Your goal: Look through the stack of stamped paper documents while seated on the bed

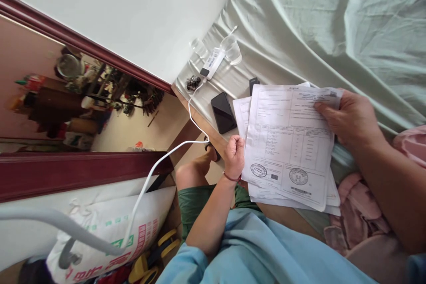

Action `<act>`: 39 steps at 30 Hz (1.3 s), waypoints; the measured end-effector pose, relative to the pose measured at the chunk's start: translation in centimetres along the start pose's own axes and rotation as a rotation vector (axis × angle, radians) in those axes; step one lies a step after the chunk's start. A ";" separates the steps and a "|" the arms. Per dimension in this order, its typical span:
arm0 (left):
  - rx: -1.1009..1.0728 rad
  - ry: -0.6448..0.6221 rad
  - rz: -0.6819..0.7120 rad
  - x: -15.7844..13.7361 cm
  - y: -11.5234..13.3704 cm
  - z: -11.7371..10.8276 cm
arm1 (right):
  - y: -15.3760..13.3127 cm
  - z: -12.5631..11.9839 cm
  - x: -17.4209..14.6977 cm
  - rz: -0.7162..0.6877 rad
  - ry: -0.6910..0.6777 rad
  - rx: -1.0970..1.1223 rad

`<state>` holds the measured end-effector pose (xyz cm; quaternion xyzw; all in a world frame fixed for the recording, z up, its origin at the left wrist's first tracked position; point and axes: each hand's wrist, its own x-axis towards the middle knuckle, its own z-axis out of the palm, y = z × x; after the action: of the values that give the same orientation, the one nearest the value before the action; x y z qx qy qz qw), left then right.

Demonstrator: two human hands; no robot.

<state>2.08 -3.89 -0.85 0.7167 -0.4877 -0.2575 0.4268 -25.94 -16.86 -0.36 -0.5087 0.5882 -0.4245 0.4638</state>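
Note:
My right hand (354, 117) pinches the upper right corner of a stack of printed sheets (282, 137), thumb on top. The top sheet has table columns, small print and two round or oval stamps near its lower edge. Other sheets fan out from beneath it at the left and bottom. At the stack's left edge my left hand (234, 156) is closed on the paper, its fingertips partly hidden. A black phone (223, 112) lies just beyond my left hand. Behind the papers' top edge, a small black object (254, 83) is partly covered.
On the pale green bed sheet (299, 44) are clear plastic cups (232, 51), a white boxy device (213, 63) with a cable (173, 151), and a dark cluster (193, 83). Pink cloth (356, 208) lies at right. A white printed sack (109, 230) stands lower left, beside a doorway.

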 end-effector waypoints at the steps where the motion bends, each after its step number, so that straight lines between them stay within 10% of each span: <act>1: 0.001 0.002 -0.003 0.0 0.0 0.0 | -0.3 -0.1 -0.1 0.007 0.022 -0.042; 15: -0.134 -0.052 -0.062 -0.1 -0.6 -0.3 | -2.3 0.1 -1.2 -0.282 0.145 -0.146; 21: -0.169 -0.048 -0.075 -0.1 -0.8 -0.2 | -2.6 0.1 -1.5 -0.178 -0.029 -0.094; 39: -0.315 0.005 -0.081 -0.7 -0.8 0.7 | -2.8 0.9 -2.2 -0.275 0.033 -0.285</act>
<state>1.68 -3.39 -1.88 0.6605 -0.4111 -0.3460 0.5244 -24.35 -15.08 2.42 -0.6376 0.5750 -0.4044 0.3150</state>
